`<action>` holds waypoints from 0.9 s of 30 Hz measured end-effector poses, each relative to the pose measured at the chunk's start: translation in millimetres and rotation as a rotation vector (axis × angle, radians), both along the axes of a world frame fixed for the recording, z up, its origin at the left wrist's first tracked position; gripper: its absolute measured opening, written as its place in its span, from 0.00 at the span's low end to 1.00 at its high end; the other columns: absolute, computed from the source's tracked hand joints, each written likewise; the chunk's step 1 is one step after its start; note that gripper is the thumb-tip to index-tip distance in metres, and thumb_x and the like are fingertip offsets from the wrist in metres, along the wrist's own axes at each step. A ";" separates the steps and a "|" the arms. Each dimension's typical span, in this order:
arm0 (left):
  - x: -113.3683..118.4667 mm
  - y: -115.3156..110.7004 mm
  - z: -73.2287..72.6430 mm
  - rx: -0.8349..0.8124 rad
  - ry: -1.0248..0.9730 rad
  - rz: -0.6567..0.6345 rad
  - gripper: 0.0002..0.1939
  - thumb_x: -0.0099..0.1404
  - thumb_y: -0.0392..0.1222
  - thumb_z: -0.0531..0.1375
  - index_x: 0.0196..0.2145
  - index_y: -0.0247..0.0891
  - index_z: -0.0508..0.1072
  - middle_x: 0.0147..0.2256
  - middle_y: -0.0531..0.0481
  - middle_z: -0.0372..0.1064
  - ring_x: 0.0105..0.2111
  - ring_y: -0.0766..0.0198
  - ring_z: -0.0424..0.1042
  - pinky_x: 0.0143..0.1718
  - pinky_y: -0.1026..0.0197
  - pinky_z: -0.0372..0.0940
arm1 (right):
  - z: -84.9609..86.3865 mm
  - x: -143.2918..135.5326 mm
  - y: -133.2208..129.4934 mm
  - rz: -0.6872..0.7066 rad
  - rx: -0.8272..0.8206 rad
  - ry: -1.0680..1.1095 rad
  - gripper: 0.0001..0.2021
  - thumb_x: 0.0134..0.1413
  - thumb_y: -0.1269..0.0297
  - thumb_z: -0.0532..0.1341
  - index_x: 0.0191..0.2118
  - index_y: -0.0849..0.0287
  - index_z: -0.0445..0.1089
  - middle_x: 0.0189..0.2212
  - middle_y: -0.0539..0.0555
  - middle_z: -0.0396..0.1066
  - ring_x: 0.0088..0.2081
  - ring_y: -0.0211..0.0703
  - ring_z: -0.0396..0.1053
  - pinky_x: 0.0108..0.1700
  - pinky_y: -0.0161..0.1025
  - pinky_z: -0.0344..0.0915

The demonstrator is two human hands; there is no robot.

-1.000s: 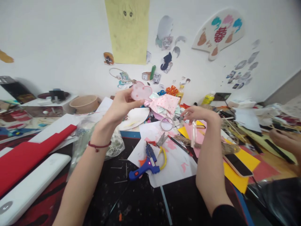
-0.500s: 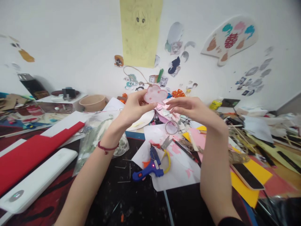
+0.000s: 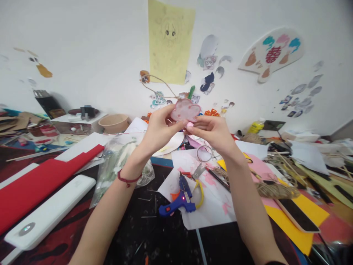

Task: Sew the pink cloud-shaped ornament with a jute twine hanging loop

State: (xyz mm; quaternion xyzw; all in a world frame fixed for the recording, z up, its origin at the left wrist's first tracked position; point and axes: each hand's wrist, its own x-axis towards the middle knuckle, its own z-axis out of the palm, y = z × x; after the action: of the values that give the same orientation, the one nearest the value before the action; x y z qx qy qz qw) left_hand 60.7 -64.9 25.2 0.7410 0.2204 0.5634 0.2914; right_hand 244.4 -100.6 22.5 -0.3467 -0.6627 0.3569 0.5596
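Above the table, a pale pink pendant [image 3: 186,109] with a wavy, petal-like outline hangs in the air between my two hands, a thin twine loop [image 3: 158,78] coming off its top. My left hand [image 3: 162,123] pinches its left side between thumb and fingers. At the lower right edge, my right hand [image 3: 213,132] is closed on the pendant, thumb below and fingers partly behind. A small bright pink bit [image 3: 190,125] shows between the two thumb tips; whether it is attached I cannot tell. Below lies a blue glue gun [image 3: 179,202] with its red light on.
White paper [image 3: 209,209] with pink scraps lies under scissors [image 3: 198,172], a tape ring [image 3: 204,153] and a yellow-handled loop. Left are a clear plastic bag [image 3: 110,169], a white device [image 3: 52,209] and red sheet [image 3: 49,169]. Right are twine [image 3: 275,189] and a phone [image 3: 298,215].
My right hand has come in leftward, from hovering apart with loose fingers to closing on the pendant's lower right edge. My left hand keeps its pinch. The view has shifted slightly.
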 end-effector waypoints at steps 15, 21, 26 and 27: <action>-8.9 6.5 4.7 -0.035 -0.076 -0.073 0.13 0.67 0.45 0.64 0.27 0.37 0.72 0.26 0.52 0.67 0.27 0.68 0.63 0.28 0.63 0.56 | 3.6 11.5 0.1 -0.128 0.121 -0.074 0.16 0.46 0.60 0.75 0.42 0.57 0.80 0.36 0.53 0.82 0.38 0.43 0.80 0.44 0.40 0.78; -9.3 0.4 8.9 -0.011 -0.013 -0.107 0.10 0.67 0.43 0.64 0.29 0.38 0.73 0.26 0.52 0.67 0.27 0.67 0.62 0.28 0.62 0.55 | 33.1 43.4 -53.3 -0.513 0.439 -0.063 0.12 0.50 0.58 0.74 0.42 0.50 0.80 0.36 0.50 0.80 0.39 0.45 0.79 0.47 0.45 0.79; -7.7 -7.6 11.3 -0.018 0.102 -0.090 0.11 0.67 0.44 0.64 0.28 0.38 0.73 0.26 0.52 0.67 0.27 0.66 0.61 0.28 0.61 0.54 | 22.9 84.4 -64.2 -0.651 0.439 0.071 0.09 0.54 0.56 0.71 0.41 0.49 0.79 0.33 0.51 0.79 0.38 0.46 0.79 0.48 0.47 0.78; -7.3 -8.4 11.4 -0.023 0.104 -0.094 0.11 0.66 0.44 0.64 0.28 0.38 0.73 0.25 0.52 0.67 0.27 0.66 0.61 0.29 0.61 0.54 | 10.3 94.2 -56.8 -0.670 0.360 0.054 0.12 0.53 0.56 0.71 0.42 0.52 0.78 0.33 0.51 0.79 0.37 0.45 0.79 0.48 0.46 0.77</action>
State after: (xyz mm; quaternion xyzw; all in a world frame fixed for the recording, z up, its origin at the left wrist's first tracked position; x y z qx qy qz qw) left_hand 53.4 -73.2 36.6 0.7752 0.2068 0.5075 0.3142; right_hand 338.5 -157.4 32.8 -0.4307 -0.5499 0.0411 0.7144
